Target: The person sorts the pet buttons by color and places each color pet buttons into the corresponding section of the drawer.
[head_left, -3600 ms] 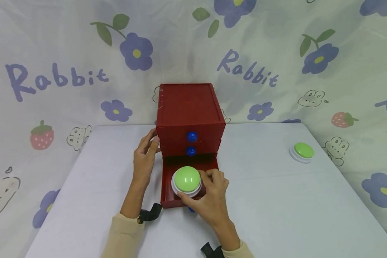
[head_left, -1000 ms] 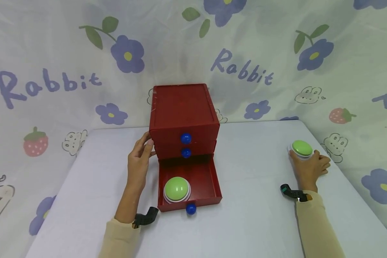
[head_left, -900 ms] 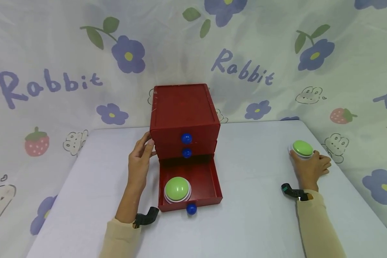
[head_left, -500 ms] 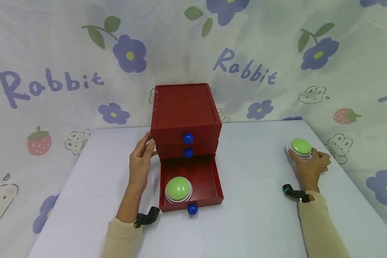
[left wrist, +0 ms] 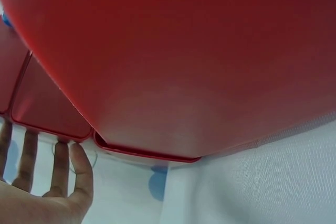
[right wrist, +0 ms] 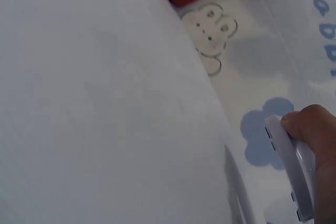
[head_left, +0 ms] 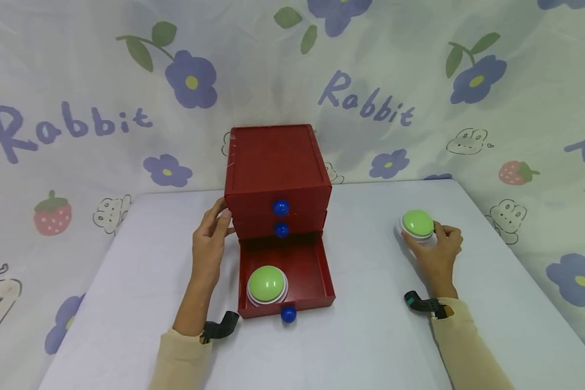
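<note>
My right hand (head_left: 441, 260) pinches a buzzer button (head_left: 417, 223), with green dome and white base, between thumb and fingers over the table's right half. In the right wrist view, its white base (right wrist: 289, 166) is seen edge-on, tilted, with the thumb on its rim. A second green buzzer button (head_left: 266, 284) sits in the front left corner of the pulled-out bottom drawer (head_left: 304, 273) of a red drawer cabinet (head_left: 275, 157). My left hand (head_left: 209, 238) rests against the cabinet's left side, its fingers (left wrist: 60, 171) extended along it in the left wrist view.
Two upper drawers with blue knobs (head_left: 281, 207) are closed. The bottom drawer's blue knob (head_left: 288, 314) points toward me. A white table (head_left: 370, 336) carries the cabinet, and a patterned curtain (head_left: 268, 81) hangs behind it.
Earlier my right hand was at the button in the drawer, which now sits further left. It then took the second button at the table's right and has moved left with it. My left hand stays put.
</note>
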Available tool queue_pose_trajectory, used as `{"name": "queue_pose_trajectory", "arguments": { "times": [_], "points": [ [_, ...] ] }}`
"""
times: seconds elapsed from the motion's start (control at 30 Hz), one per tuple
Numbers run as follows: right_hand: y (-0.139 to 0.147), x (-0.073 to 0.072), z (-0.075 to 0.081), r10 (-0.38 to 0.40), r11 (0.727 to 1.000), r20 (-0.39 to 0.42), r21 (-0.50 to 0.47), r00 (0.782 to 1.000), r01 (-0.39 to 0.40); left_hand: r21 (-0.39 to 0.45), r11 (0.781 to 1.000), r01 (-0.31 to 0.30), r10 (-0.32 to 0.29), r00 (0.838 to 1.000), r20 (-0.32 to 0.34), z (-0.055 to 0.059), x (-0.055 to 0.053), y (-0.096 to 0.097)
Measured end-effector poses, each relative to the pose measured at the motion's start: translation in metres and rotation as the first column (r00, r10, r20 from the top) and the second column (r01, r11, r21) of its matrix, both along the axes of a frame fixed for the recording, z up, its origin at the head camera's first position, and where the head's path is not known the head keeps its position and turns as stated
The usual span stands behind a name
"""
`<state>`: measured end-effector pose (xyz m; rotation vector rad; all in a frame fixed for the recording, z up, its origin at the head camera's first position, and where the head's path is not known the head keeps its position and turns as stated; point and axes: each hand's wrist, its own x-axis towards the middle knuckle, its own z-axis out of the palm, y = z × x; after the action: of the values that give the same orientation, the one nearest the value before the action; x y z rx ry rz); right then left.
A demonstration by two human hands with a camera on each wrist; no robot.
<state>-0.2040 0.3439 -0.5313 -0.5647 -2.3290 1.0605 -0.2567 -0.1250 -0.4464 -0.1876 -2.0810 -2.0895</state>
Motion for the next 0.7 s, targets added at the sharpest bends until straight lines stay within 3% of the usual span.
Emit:
{"name": "queue_pose_trajectory", "arguments": {
  "times": [0.1,0.23,0.4,0.7],
  "points": [
    [-0.021,0.003,0.0,0.071,0.997,-0.043,0.041,0.997,-0.069,-0.004,1.0,0.003,-0.003,1.0,-0.003,-0.001,-0.001,0.0],
    [-0.047,0.008,0.0,0.145,0.989,-0.038,0.031,0.989,-0.144,-0.008,1.0,0.0,0.0,1.0,-0.008,-0.002,-0.001,-0.001],
    [-0.069,0.016,0.0,0.188,0.981,-0.032,0.055,0.982,-0.186,-0.007,1.0,0.006,-0.006,1.0,-0.01,-0.002,-0.003,-0.001],
    [-0.097,0.023,0.006,0.272,0.959,-0.125,0.115,0.954,-0.258,-0.017,1.0,-0.003,0.003,1.0,-0.013,-0.002,-0.002,-0.002]
  ]
}}
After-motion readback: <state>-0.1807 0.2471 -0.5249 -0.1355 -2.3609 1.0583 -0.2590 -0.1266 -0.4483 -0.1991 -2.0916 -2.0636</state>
